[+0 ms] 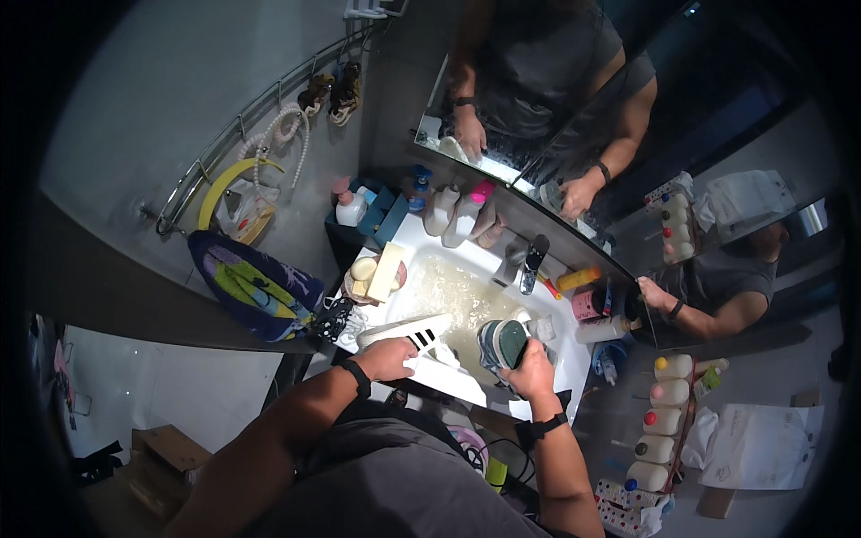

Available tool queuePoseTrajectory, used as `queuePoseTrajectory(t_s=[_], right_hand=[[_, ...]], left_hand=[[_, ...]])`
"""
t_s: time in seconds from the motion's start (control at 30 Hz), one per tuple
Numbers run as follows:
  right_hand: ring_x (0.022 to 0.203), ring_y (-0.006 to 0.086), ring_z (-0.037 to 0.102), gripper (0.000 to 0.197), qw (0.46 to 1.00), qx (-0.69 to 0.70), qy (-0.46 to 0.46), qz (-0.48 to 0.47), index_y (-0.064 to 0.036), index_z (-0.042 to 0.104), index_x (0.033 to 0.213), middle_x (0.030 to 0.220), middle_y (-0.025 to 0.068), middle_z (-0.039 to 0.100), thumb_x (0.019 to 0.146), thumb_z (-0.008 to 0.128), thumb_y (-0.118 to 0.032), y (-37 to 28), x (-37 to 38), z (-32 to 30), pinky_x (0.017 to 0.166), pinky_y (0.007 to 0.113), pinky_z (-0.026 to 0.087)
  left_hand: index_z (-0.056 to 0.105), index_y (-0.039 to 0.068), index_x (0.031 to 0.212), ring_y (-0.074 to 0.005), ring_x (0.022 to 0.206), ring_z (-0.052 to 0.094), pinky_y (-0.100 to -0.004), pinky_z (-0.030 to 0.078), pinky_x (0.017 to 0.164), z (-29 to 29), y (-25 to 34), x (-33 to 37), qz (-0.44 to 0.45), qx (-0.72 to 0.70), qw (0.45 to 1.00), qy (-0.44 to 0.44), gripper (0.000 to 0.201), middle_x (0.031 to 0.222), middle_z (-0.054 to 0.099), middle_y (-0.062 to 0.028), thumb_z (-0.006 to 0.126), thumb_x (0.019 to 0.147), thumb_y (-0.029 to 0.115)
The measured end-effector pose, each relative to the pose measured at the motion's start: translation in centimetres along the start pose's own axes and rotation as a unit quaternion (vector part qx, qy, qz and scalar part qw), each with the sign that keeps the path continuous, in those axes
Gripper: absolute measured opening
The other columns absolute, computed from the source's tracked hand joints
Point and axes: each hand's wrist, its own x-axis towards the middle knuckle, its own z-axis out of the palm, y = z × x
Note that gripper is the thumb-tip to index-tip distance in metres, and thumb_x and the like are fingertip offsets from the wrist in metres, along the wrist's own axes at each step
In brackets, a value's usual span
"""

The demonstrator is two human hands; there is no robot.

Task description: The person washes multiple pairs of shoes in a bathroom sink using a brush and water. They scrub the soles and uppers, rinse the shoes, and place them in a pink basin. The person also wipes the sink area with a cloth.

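My left hand (pixel 387 360) is closed on a white sneaker (pixel 420 335) with black stripes, tilted over the near left rim of the white sink (pixel 558 351). Cloudy, bubbly water (pixel 457 291) stands in the basin. On the right, my right hand (pixel 533 369) grips a dark green, oval-topped thing (pixel 512 344) with grey and pale sides, above the near right part of the basin. Its kind is unclear, and my fingers cover part of it. Just behind it lies a whitish item (pixel 541 327) that I cannot make out.
Beyond the basin stands a dark faucet (pixel 534 260). Bottles (pixel 466 215) line the back rim beneath a mirror (pixel 547 99). At the left edge are soap (pixel 363 269) and a cream-coloured block (pixel 386 273); a patterned towel (pixel 251 291) hangs nearby. Several white jugs (pixel 659 421) stand on the right.
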Motion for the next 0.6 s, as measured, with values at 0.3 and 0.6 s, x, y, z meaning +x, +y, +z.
queuePoseTrajectory(t_s=[0.3, 0.6], right_hand=[[0.122, 0.0448, 0.069, 0.095, 0.974, 0.216, 0.070, 0.004, 0.0032, 0.046, 0.143, 0.130, 0.0275, 0.070, 0.072, 0.097, -0.033, 0.3, 0.0, -3.1, 0.102, 0.048, 0.056], [0.121, 0.0455, 0.068, 0.091, 1.000, 0.011, 0.012, -0.007, 0.0028, 0.053, 0.139, 0.133, 0.0269, 0.068, 0.068, 0.094, -0.037, 0.8, -0.7, -1.2, 0.101, 0.051, 0.057]], left_hand=[[0.076, 0.001, 0.115, -0.0296, 0.105, 0.077, -0.0406, 0.060, 0.091, 0.3, 0.2, -0.3, -0.005, -0.021, 1.000, 0.013, 0.040, 0.116, 0.074, -0.0140, 0.086, 0.082, 0.022], [0.075, 0.002, 0.117, -0.0298, 0.106, 0.075, -0.0404, 0.059, 0.093, 0.6, 0.2, -0.7, 0.008, 0.001, 1.000, 0.025, 0.043, 0.118, 0.074, -0.0135, 0.087, 0.080, 0.021]])
